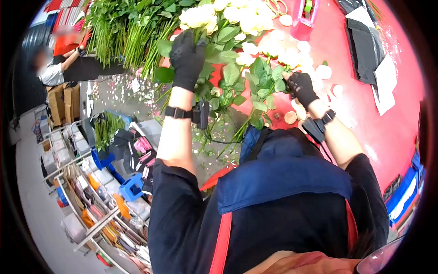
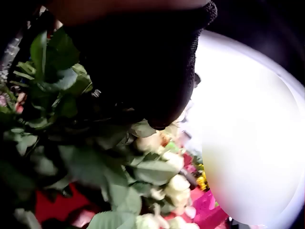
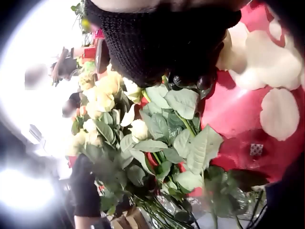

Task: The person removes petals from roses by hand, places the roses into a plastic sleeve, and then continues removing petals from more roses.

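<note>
My left hand (image 1: pixel 187 61), in a black glove, is over the leaves just below a bunch of white roses (image 1: pixel 200 17); its fingers are too dark in the left wrist view to tell their grip. Nearer the table's middle, my right hand (image 1: pixel 302 87), also gloved, has curled fingers pinching a leafy rose stem (image 3: pixel 187 125). Green leaves (image 1: pixel 231 74) spread between both hands, with stems running down toward my body. In the right wrist view, cream roses (image 3: pixel 102 98) lie beside these leaves.
Loose petals (image 1: pixel 323 72) are scattered on the red table (image 1: pixel 365 114). A pink tape dispenser (image 1: pixel 305 20) stands at the back, black wrapping (image 1: pixel 360 50) to the right. More cut stems (image 1: pixel 132 43) lie at the upper left, where another person (image 1: pixel 54 73) is seen.
</note>
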### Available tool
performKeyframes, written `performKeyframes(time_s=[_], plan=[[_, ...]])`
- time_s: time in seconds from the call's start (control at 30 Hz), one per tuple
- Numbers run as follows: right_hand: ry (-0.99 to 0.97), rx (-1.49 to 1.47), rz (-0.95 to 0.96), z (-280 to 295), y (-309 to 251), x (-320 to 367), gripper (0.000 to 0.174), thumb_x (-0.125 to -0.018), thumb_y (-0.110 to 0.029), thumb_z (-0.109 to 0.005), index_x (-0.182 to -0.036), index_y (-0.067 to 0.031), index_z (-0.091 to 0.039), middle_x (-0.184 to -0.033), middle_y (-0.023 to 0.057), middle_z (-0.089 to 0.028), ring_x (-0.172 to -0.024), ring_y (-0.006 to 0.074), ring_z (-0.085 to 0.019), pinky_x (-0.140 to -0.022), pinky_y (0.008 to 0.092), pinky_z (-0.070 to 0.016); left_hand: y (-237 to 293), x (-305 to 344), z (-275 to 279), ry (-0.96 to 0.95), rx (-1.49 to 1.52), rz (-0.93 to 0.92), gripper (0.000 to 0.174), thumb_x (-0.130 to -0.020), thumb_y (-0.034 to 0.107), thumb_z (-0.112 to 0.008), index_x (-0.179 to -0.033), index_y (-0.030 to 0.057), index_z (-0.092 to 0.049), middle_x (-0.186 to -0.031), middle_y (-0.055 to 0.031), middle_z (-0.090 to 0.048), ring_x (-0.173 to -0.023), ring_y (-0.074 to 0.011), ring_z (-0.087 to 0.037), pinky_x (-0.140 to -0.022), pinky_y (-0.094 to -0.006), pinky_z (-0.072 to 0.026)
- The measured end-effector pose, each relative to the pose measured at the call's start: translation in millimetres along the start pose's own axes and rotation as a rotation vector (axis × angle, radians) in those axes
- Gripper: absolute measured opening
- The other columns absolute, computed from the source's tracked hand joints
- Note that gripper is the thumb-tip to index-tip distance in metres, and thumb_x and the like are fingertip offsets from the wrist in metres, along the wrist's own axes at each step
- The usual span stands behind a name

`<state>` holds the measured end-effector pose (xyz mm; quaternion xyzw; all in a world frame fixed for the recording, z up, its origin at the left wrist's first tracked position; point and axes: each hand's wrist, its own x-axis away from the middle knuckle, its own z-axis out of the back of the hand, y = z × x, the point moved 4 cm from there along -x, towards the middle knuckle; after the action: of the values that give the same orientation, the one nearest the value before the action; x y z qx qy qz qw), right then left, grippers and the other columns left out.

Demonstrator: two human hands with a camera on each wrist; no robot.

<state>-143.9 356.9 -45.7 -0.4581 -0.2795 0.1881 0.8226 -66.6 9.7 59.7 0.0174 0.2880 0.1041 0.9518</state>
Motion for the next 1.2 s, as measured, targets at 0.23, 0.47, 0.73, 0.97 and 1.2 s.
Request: performKeyframes(time_s=[0.23,0.47,0.73,0.97,1.2], plan=[[0.184,-0.696,-0.227,-17,4,-3,0.023,-0.084,-0.019,-0.076,-0.072,-0.0052,-0.062,-0.064,0.0019,-0.057,-0.052,0.0117,-0.053,-0.046,0.0295,-0.0409,76,8,40,0.046,0.068,0.104,0.043,-0.082,0.016,-0.074,-0.123,0.005,-0.065,-0.123,-0.0179,-0.062,-0.116,-0.0346,-0.057,-0.103,-0.0451,-0.0423],[-0.017,0.035,0.487,0,-79,30,0.016,-0.088,-0.013,-0.066,-0.096,-0.0002,-0.07,-0.073,0.0085,-0.066,-0.057,0.0166,-0.062,-0.054,0.0315,-0.0465,166,53,21,-0.594,1.204,0.493,0.029,-0.082,0.013,-0.076,-0.107,0.0005,-0.068,-0.095,-0.0101,-0.068,-0.086,-0.0174,-0.064,-0.078,-0.0328,-0.051],[0.183,-0.327,0.083,59,-129,46,0.018,-0.083,-0.01,-0.074,-0.097,0.0004,-0.068,-0.074,0.0088,-0.065,-0.067,0.0176,-0.063,-0.064,0.0307,-0.0494,168,47,31,-0.7,1.36,0.84,0.022,-0.089,0.008,-0.068,-0.108,-0.002,-0.07,-0.092,-0.0024,-0.071,-0.08,-0.0077,-0.062,-0.073,-0.023,-0.0479],[0.216,-0.33,0.299,72,-125,54,0.015,-0.088,-0.013,-0.073,-0.09,0.0011,-0.068,-0.075,-0.0003,-0.06,-0.065,0.0056,-0.055,-0.058,0.0233,-0.0434,198,39,44,-0.605,1.544,0.884,0.018,-0.091,0.01,-0.066,-0.104,-0.0019,-0.069,-0.092,-0.0047,-0.07,-0.082,-0.01,-0.064,-0.074,-0.025,-0.0499],[0.288,-0.354,0.122,90,-103,61,0.025,-0.085,-0.013,-0.077,-0.105,-0.0007,-0.068,-0.086,0.0061,-0.063,-0.064,0.0114,-0.059,-0.058,0.0251,-0.0462,211,32,62,-0.629,1.482,0.689,0.024,-0.102,0.016,-0.054,-0.104,-0.0035,-0.068,-0.096,-0.0078,-0.071,-0.083,-0.013,-0.065,-0.075,-0.0289,-0.0517]])
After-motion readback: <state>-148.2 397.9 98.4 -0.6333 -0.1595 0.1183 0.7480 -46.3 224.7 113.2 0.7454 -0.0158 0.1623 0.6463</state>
